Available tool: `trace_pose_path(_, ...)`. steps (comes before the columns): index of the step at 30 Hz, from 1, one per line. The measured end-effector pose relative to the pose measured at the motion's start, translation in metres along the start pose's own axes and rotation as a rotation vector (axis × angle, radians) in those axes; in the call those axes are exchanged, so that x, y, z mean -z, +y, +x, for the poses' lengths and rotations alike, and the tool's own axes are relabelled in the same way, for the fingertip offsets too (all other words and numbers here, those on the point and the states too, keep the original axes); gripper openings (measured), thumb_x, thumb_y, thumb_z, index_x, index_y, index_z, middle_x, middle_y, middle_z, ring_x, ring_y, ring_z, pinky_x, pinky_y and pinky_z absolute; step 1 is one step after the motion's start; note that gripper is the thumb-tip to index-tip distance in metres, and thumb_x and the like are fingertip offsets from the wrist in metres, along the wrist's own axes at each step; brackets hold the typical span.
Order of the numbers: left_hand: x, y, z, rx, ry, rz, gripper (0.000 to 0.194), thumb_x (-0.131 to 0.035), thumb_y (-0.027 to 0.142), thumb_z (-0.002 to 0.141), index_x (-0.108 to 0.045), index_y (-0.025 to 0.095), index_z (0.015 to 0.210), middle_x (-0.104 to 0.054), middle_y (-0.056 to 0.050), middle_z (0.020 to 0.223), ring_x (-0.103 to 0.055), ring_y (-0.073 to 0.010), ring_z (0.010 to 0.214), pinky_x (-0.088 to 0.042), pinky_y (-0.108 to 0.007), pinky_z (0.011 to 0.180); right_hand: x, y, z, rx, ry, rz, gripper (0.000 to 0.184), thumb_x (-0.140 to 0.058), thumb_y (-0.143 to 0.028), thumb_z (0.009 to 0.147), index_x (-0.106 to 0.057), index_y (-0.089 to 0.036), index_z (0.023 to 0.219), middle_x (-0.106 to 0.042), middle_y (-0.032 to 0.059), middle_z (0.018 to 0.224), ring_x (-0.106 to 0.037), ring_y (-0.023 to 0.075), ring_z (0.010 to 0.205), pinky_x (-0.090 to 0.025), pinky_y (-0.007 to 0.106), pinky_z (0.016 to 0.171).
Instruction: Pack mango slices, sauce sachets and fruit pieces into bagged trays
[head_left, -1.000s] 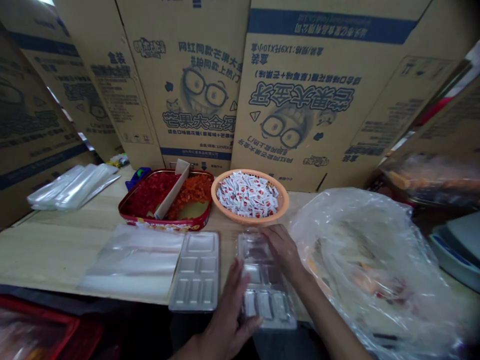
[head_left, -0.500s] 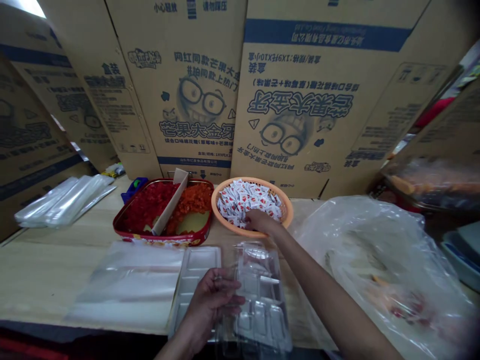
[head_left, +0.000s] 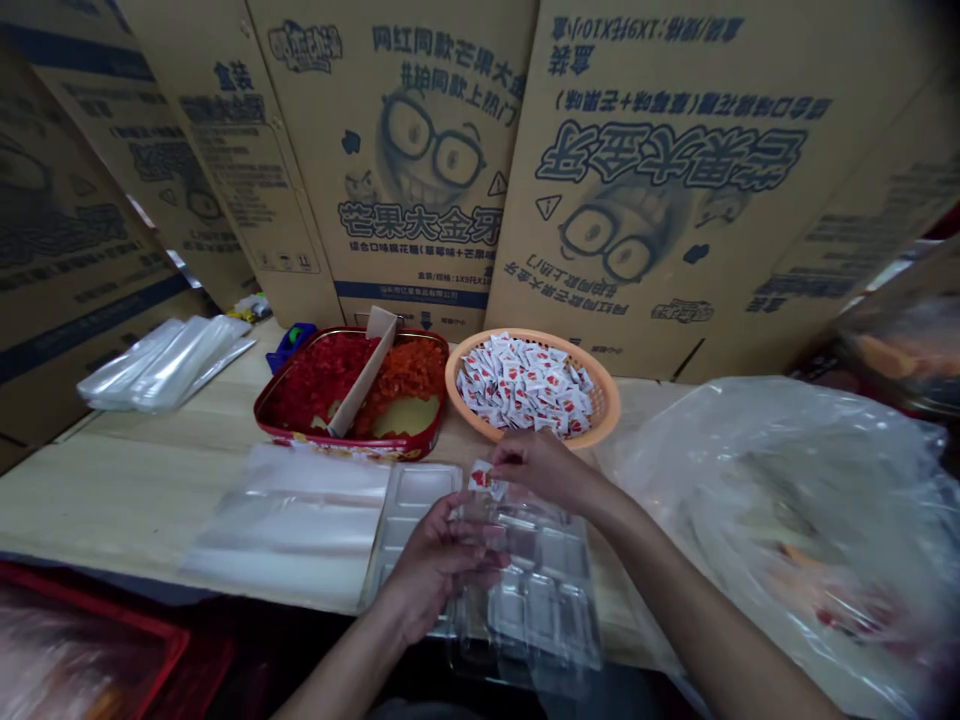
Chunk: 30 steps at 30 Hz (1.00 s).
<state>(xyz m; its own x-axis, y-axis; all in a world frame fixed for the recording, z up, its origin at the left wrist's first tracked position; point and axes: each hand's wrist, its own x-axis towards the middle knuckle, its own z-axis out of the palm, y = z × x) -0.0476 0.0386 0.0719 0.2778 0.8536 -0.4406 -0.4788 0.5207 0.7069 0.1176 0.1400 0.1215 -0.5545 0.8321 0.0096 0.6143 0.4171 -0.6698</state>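
My left hand [head_left: 442, 560] grips the edge of a clear plastic tray [head_left: 540, 600] with several moulded compartments, held at the table's front edge. Pinched in the fingers of my right hand [head_left: 544, 465] is a small white sachet [head_left: 484, 479] with a red print, just above the tray's far left corner. Behind that hand stands an orange plastic basket [head_left: 609, 400] heaped with similar sachets [head_left: 525, 385]. Another clear tray [head_left: 424, 487] lies flat on the table, partly covered by my left hand.
A red tin [head_left: 352, 447], split by a cardboard strip, holds red and orange pieces. Flat plastic bags [head_left: 300, 530] lie in front, more bags [head_left: 165, 365] at the left. A large clear bag [head_left: 765, 500] sits on the right. Cardboard boxes [head_left: 420, 260] wall the back.
My right hand has come out of the basket towards me, with a sachet now in its fingers. My left hand still holds the tray. The camera view has tilted downward.
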Motion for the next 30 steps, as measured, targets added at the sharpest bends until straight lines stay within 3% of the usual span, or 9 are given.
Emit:
trace_pose_path(5, 0.007, 0.003, -0.002, -0.009, -0.06, -0.038, 0.07, -0.073, 0.01, 0.062, -0.036, 0.021, 0.121, -0.062, -0.011, 0.105, -0.066, -0.0281, 0.085, -0.049, -0.042, 0.077, -0.001, -0.007, -0.009, 0.071, -0.055, 0.018, 0.01, -0.061, -0.017, 0.075, -0.062, -0.017, 0.065, -0.061, -0.0023, 0.063, -0.052, 0.0102, 0.062, -0.034, 0.022, 0.06)
trace_pose_path(9, 0.011, 0.004, -0.003, -0.021, -0.123, -0.075, 0.071, -0.074, 0.014, 0.063, -0.036, 0.021, 0.124, -0.061, -0.012, 0.109, -0.063, -0.0286, 0.092, -0.047, -0.043, 0.082, 0.009, -0.016, -0.016, 0.052, 0.122, 0.008, 0.01, -0.06, -0.019, 0.078, -0.062, -0.017, 0.067, -0.062, -0.0003, 0.068, -0.053, 0.0109, 0.066, -0.034, 0.023, 0.062)
trace_pose_path(14, 0.012, 0.005, -0.004, -0.077, -0.099, -0.148, 0.067, -0.076, 0.019, 0.062, -0.045, 0.019, 0.121, -0.063, -0.004, 0.09, -0.065, -0.0218, 0.083, -0.049, -0.04, 0.082, -0.007, -0.031, -0.028, 0.185, -0.061, -0.086, 0.01, -0.063, -0.019, 0.076, -0.063, -0.019, 0.065, -0.062, -0.0023, 0.066, -0.055, 0.0119, 0.069, -0.034, 0.026, 0.07)
trace_pose_path(17, 0.014, 0.006, -0.004, -0.071, -0.063, -0.164, 0.062, -0.077, 0.019, 0.06, -0.051, 0.019, 0.117, -0.062, -0.004, 0.093, -0.063, -0.0182, 0.082, -0.05, -0.039, 0.081, -0.014, -0.03, -0.025, 0.191, -0.047, -0.125, 0.008, -0.063, -0.024, 0.076, -0.065, -0.021, 0.069, -0.064, -0.0017, 0.073, -0.056, 0.0135, 0.076, -0.035, 0.026, 0.073)
trace_pose_path(19, 0.016, 0.006, -0.004, -0.056, -0.049, -0.163, 0.061, -0.077, 0.017, 0.06, -0.053, 0.019, 0.116, -0.062, -0.004, 0.093, -0.063, -0.0186, 0.084, -0.05, -0.038, 0.081, -0.009, -0.021, -0.012, 0.135, 0.028, -0.131, 0.012, -0.057, -0.026, 0.081, -0.065, -0.021, 0.074, -0.064, 0.0001, 0.079, -0.057, 0.0131, 0.077, -0.037, 0.024, 0.07)
trace_pose_path(22, 0.021, 0.005, -0.003, -0.043, -0.048, -0.16, 0.062, -0.076, 0.017, 0.061, -0.052, 0.019, 0.118, -0.062, -0.006, 0.095, -0.062, -0.0206, 0.089, -0.05, -0.036, 0.08, 0.008, 0.002, 0.022, -0.152, 0.143, -0.368, 0.02, -0.045, -0.024, 0.087, -0.064, -0.018, 0.084, -0.065, 0.0055, 0.091, -0.058, 0.0145, 0.084, -0.038, 0.023, 0.069)
trace_pose_path(25, 0.023, 0.005, -0.003, -0.043, -0.044, -0.166, 0.061, -0.075, 0.017, 0.063, -0.051, 0.019, 0.119, -0.062, -0.007, 0.096, -0.062, -0.0205, 0.09, -0.05, -0.035, 0.08, 0.015, 0.026, 0.06, -0.382, 0.069, -0.569, 0.017, -0.053, -0.023, 0.08, -0.065, -0.014, 0.089, -0.066, 0.0129, 0.094, -0.06, 0.0217, 0.087, -0.039, 0.027, 0.069)
trace_pose_path(30, 0.025, 0.009, -0.007, -0.048, -0.021, -0.172, 0.06, -0.075, 0.015, 0.063, -0.051, 0.018, 0.118, -0.062, -0.007, 0.096, -0.062, -0.0198, 0.089, -0.051, -0.034, 0.08, 0.008, 0.041, 0.084, -0.444, 0.06, -0.611, 0.02, -0.05, -0.009, 0.077, -0.066, -0.01, 0.088, -0.066, 0.0178, 0.091, -0.061, 0.0254, 0.088, -0.038, 0.034, 0.078)
